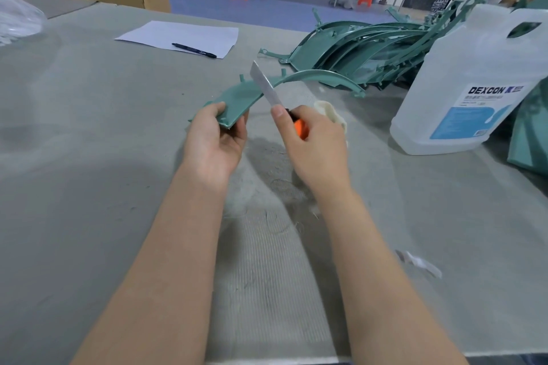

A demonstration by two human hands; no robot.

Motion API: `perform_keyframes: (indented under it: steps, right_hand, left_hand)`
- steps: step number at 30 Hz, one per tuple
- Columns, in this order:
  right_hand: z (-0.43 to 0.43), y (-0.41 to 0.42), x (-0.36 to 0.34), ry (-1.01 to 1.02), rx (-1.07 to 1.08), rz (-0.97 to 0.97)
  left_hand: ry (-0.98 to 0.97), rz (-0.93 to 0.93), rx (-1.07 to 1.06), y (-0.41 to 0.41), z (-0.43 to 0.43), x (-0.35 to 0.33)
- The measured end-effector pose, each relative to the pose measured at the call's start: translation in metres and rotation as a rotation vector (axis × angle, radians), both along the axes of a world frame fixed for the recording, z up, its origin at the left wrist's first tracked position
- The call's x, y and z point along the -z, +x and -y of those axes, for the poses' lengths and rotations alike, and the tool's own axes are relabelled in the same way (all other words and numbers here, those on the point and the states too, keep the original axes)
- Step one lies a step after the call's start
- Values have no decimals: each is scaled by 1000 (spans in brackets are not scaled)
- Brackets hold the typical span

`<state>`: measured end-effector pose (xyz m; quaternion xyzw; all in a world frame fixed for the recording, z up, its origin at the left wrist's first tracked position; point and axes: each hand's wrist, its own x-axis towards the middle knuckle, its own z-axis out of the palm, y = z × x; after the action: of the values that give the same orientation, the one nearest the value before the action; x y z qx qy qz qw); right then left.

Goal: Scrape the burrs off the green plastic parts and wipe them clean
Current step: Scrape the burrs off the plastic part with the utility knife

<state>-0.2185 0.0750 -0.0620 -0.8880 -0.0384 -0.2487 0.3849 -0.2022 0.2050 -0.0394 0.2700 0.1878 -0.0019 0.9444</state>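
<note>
One green part (237, 102) is pinched at its near end by the left hand (215, 139); the right hand (314, 139) grips one orange knife (274, 98), blade laid on the part's far edge. Scraping looks underway, wiping not begun. One cloth (330, 112) lies just beyond the right hand; one bottle (474, 83) stands right; the far-right pile of parts (370, 47) is too tangled to count.

Bare table (89, 157) leftward; jug (462, 92) and green parts pile (370, 47) rightward.
</note>
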Motion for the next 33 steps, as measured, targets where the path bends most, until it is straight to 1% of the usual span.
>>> perform_keyframes:
  steps: [3,16,21,23,25,27,29,33]
  right_hand:
    - [2,1,0,5,43,54]
    - [7,5,0,-21,97,18]
    - [6,5,1,-31,117,42]
    - [8,6,1,-30,142,45]
    - [16,12,0,11,200,20]
    - [28,17,-2,46,260,-14]
    - [36,19,-1,27,301,-22]
    - [40,16,-1,45,296,-22]
  left_hand:
    - [3,4,15,0,1,-1]
    - [5,-2,84,2,3,1]
    - [13,-12,95,2,4,2]
    - [3,-16,98,2,2,2]
    - [-18,-14,103,1,-1,2]
    - [-5,-8,82,0,-3,1]
    - [22,-19,62,0,-2,0]
    - [28,-10,16,-1,0,0]
